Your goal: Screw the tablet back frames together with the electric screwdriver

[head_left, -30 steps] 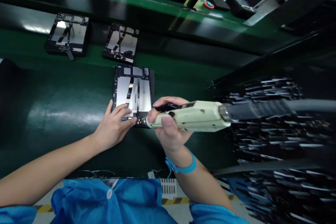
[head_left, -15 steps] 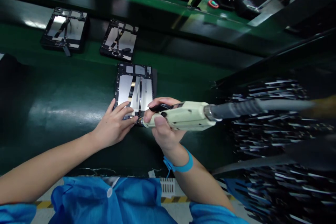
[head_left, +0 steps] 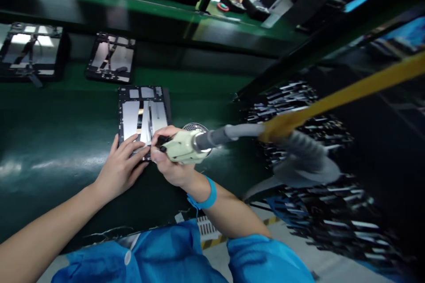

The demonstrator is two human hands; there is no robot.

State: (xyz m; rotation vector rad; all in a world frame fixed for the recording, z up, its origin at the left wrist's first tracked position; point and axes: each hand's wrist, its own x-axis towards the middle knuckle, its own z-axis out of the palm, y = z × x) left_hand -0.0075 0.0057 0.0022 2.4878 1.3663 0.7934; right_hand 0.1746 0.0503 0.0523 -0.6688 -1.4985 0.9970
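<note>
Three open tablet frames lie on the green bench; the nearest frame (head_left: 143, 117) sits toward its near edge, left hand (head_left: 121, 166) spread flat pinning it, right hand (head_left: 172, 163) clamped round an electric screwdriver (head_left: 182, 146), tip down at the frame's near edge.

A glossy dark green conveyor surface (head_left: 59, 141) fills nine o'clock, streaked with pale glare from overhead lights. A raised green rail (head_left: 139, 9) crosses toward twelve o'clock. At three o'clock sits a dark blurred rack of thin silvery strips (head_left: 315, 212). At six o'clock, pale grey floor with yellow-black hazard tape (head_left: 215, 241).
</note>
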